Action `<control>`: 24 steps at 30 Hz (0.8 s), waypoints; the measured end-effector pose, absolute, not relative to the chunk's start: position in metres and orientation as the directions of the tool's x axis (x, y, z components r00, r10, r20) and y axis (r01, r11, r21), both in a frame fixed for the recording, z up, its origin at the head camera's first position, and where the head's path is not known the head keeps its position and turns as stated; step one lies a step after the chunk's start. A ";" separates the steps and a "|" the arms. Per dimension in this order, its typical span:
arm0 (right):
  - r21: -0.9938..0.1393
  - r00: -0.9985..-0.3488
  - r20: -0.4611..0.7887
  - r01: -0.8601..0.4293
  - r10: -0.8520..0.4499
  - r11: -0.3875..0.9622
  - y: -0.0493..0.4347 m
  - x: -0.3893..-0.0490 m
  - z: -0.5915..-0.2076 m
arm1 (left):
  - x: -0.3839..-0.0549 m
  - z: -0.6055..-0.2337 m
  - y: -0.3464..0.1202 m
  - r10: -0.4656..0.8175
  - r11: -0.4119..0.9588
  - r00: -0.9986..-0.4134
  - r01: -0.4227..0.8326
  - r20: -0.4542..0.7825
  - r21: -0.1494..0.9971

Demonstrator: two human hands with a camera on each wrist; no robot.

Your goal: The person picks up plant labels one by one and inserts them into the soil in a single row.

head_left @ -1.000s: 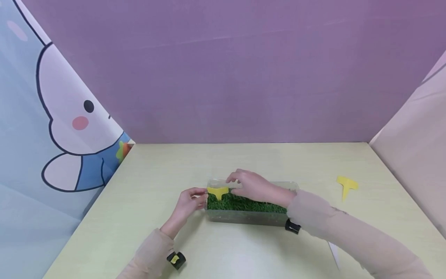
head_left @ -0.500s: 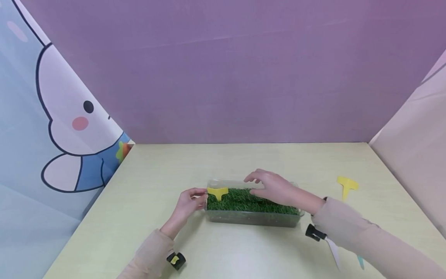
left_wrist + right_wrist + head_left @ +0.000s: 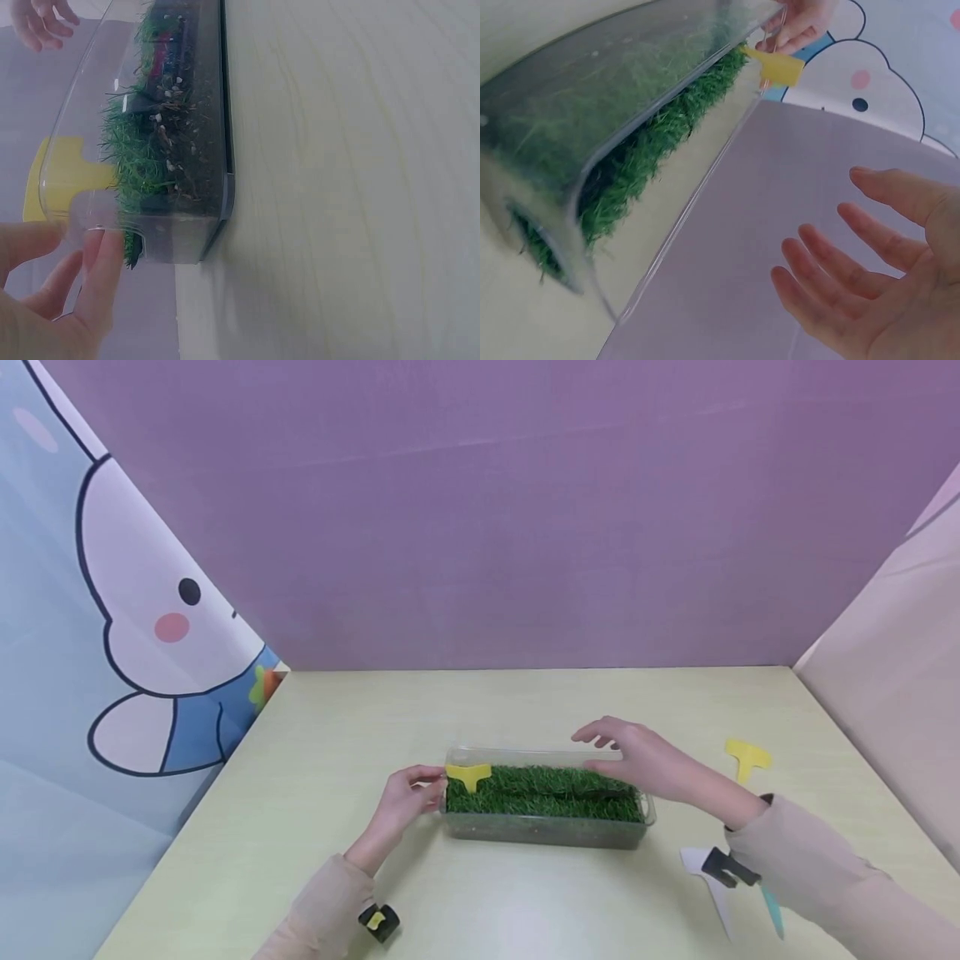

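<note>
A clear plastic box [image 3: 540, 832] stands on the table, filled with green artificial grass [image 3: 517, 807]; dark soil-like filling shows through its wall in the left wrist view. A yellow T-shaped plant label [image 3: 468, 776] stands upright in the grass at the left end. My left hand [image 3: 403, 800] pinches the box's left end near the rim, thumb and fingers close to the label. Above the box's right end hovers my right hand [image 3: 641, 762], holding nothing. In the right wrist view its fingers [image 3: 829, 259] are spread and loosely bent, apart from the box.
Another yellow T-shaped label [image 3: 747, 758] lies on the table to the right. Nearer the front right lie a white label [image 3: 711, 885] and a turquoise label [image 3: 772, 912], both partly covered by the right wrist camera and sleeve. A purple backdrop [image 3: 525, 527] rises behind the table.
My right hand has moved right, from beside the upright yellow label to above the box's right end. The white and turquoise labels have come into view. My left hand stays put.
</note>
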State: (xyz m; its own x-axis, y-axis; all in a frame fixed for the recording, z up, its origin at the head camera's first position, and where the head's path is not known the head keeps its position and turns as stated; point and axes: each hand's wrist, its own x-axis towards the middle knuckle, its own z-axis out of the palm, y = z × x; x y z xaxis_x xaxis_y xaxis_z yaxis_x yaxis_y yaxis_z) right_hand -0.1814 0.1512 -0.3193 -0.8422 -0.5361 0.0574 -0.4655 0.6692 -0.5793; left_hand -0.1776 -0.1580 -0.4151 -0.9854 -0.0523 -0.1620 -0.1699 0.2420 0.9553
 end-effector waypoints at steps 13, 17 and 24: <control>-0.622 -0.855 0.064 -0.438 -0.515 0.649 0.179 -0.175 -0.327 | -0.178 -0.414 -0.159 -0.050 0.243 -0.987 -0.163 -0.156 0.956; -0.623 -0.861 0.052 -0.424 -0.507 0.657 0.188 -0.173 -0.331 | -0.178 -0.415 -0.159 -0.044 0.239 -0.986 -0.165 -0.159 0.957; -0.596 -0.876 0.029 -0.402 -0.482 0.695 0.207 -0.171 -0.341 | -0.177 -0.416 -0.158 -0.044 0.236 -0.987 -0.162 -0.156 0.958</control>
